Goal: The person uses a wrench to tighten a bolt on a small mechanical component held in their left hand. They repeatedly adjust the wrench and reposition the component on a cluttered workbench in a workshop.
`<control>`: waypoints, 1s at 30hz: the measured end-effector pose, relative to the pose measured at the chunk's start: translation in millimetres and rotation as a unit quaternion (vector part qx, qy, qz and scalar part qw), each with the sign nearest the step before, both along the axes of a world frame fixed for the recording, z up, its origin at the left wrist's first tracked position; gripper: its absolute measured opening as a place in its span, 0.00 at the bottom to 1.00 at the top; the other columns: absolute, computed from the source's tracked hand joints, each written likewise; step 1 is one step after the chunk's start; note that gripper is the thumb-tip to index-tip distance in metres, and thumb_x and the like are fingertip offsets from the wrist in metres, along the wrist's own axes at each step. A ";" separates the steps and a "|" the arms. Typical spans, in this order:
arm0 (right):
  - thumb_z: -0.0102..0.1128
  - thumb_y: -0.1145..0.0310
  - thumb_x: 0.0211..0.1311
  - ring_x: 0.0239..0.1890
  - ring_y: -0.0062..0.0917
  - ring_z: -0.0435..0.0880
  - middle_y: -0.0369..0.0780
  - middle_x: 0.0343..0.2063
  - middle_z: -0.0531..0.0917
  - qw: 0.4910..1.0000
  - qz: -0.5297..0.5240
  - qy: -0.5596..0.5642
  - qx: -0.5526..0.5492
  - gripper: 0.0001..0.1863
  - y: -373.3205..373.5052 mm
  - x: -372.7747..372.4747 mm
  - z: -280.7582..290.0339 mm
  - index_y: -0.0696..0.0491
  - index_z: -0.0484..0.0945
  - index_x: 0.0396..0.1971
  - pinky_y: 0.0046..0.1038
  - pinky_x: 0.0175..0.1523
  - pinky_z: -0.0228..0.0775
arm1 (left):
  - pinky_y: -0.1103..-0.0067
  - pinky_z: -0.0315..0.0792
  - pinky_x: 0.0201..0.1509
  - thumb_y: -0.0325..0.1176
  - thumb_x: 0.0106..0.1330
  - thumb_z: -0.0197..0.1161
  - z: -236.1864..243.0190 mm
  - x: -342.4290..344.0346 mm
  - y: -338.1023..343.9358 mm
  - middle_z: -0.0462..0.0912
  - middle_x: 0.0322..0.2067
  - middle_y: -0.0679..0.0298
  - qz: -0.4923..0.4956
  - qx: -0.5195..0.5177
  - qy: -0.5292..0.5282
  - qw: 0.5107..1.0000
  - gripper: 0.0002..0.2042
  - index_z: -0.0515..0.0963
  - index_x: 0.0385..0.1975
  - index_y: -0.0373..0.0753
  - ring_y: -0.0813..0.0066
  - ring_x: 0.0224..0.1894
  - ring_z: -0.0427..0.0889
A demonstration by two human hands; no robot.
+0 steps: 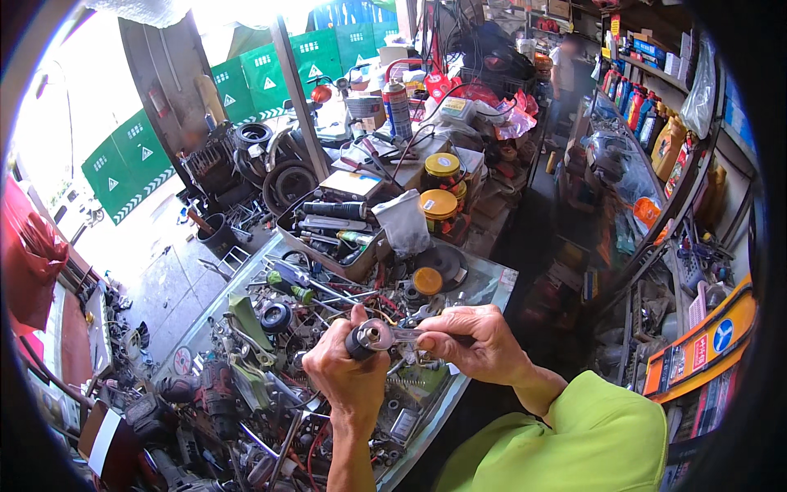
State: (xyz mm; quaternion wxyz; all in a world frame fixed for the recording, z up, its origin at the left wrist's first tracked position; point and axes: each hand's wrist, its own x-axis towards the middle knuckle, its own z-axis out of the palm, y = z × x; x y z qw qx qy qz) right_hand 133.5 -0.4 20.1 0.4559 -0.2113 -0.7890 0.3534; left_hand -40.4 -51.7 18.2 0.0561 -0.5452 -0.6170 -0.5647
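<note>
Greenish glass tabletop point(490, 283) lies crowded with metal parts and tools point(430, 307) below the two hands, where the left hand point(348, 375) grips a round black-and-silver part point(371, 336) and the right hand point(482, 343) pinches a slim metal tool point(407, 335) close beside it, while green barriers point(127, 168) stand at left and bottles point(638, 107) at right.

The left hand point(348, 373) partly hid the black-ringed piece point(366, 341); scraps point(393, 405) near the table's point(485, 285) right edge were too small to identify; a distant person point(563, 70) was blurred.
</note>
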 end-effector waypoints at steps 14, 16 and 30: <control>0.66 0.66 0.64 0.32 0.26 0.86 0.47 0.33 0.87 0.997 -0.055 0.007 -0.055 0.14 -23.4 18.9 -13.9 0.58 0.83 0.46 0.26 0.36 0.77 | 0.73 0.66 0.23 0.23 0.49 0.57 4.3 15.7 2.4 0.72 0.15 0.57 -0.122 -0.055 -0.031 0.991 0.02 0.76 0.22 0.34 0.68 0.15 0.70; 0.66 0.63 0.64 0.28 0.27 0.85 0.48 0.31 0.86 0.996 -0.067 0.012 -0.050 0.14 -25.4 21.7 -12.0 0.60 0.84 0.40 0.28 0.32 0.74 | 0.75 0.63 0.23 0.22 0.52 0.57 5.4 19.5 2.6 0.71 0.13 0.60 -0.130 -0.032 0.007 0.991 0.02 0.77 0.21 0.34 0.78 0.16 0.67; 0.67 0.62 0.63 0.27 0.25 0.85 0.47 0.34 0.88 0.993 -0.048 0.017 -0.111 0.16 -27.6 33.6 -24.4 0.58 0.85 0.44 0.22 0.29 0.73 | 0.79 0.65 0.25 0.20 0.53 0.59 -4.9 29.0 3.4 0.76 0.17 0.69 -0.190 -0.054 -0.052 0.979 0.03 0.79 0.24 0.32 0.82 0.20 0.70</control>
